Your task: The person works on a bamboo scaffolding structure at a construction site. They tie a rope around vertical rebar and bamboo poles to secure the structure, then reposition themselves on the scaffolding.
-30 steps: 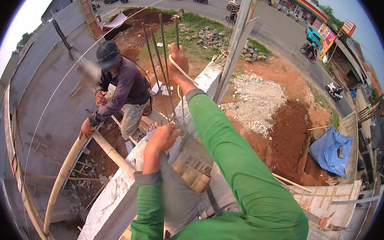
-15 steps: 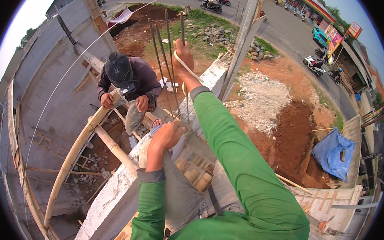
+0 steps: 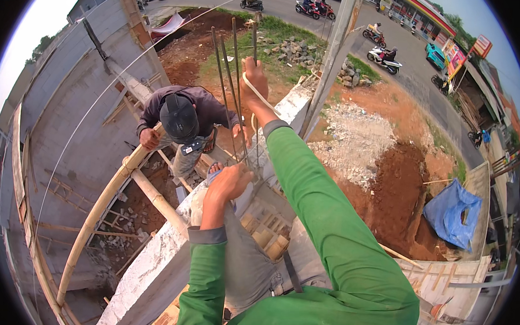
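Several upright steel rebars rise from the pale concrete wall top in front of me. My right hand is closed in a fist around the right-hand rebar, high up near its tip. A pale cord loops over that hand and wrist. Lower down, my left hand is at the foot of the rebars, back upward with fingers curled. What those fingers hold is hidden. Just beyond the rebars, a co-worker in a dark cap bends forward, one hand on a bamboo pole, the other reaching near the rebars.
White-coated concrete wall top runs beneath me, with a bamboo crosspiece meeting it. A grey post stands to the right of the rebars. Rubble lies far below at left. Red soil, a blue tarp and a road with motorbikes are at right.
The co-worker has lowered their head and stretched one hand rightward toward the rebars. Both my hands keep their places on the rebars. Motorbikes on the road have moved.
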{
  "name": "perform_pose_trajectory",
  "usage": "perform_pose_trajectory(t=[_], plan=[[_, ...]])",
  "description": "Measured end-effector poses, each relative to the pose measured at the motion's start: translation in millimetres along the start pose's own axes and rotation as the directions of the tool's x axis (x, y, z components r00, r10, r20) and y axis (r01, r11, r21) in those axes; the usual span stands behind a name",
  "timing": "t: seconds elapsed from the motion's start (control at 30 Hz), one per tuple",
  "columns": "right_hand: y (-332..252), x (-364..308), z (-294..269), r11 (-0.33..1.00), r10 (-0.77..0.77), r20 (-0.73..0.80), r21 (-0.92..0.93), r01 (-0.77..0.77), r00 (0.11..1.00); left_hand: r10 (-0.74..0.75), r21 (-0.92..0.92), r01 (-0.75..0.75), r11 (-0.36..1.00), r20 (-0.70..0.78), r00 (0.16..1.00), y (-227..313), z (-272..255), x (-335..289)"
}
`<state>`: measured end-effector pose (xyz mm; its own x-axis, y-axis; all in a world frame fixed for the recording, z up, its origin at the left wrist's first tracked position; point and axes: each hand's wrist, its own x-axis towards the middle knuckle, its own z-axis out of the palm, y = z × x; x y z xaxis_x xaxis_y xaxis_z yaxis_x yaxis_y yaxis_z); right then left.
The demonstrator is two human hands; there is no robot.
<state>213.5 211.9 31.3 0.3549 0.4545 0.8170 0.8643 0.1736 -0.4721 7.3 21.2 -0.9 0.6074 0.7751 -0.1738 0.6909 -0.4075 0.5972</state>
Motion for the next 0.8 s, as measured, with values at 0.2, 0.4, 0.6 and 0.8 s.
perform_pose_trajectory(t=[0.2, 0.4, 0.6, 0.8], plan=[[1.8, 2.4, 3.3, 1.000, -0.007, -0.009, -0.020, 0.007, 1.000, -0.036, -0.051, 0.036, 0.998, 0.003, 0.999, 6.1, -3.9, -3.0], [2.9, 1.3, 4.4, 0.999, -0.040, -0.032, -0.007, 0.039, 0.999, -0.029, -0.044, 0.030, 0.999, 0.006, 1.000, 9.7, -3.8, -1.9], [6.8, 0.3, 0.5, 0.999, -0.015, -0.003, -0.029, 0.015, 1.000, -0.024, -0.075, 0.025, 0.997, 0.017, 1.000, 16.6, -6.2, -2.6], [4.2, 1.7, -2.6, 1.000, 0.029, 0.044, 0.009, -0.029, 0.999, -0.004, -0.096, 0.004, 0.995, -0.005, 1.000, 21.0, -9.4, -6.5]])
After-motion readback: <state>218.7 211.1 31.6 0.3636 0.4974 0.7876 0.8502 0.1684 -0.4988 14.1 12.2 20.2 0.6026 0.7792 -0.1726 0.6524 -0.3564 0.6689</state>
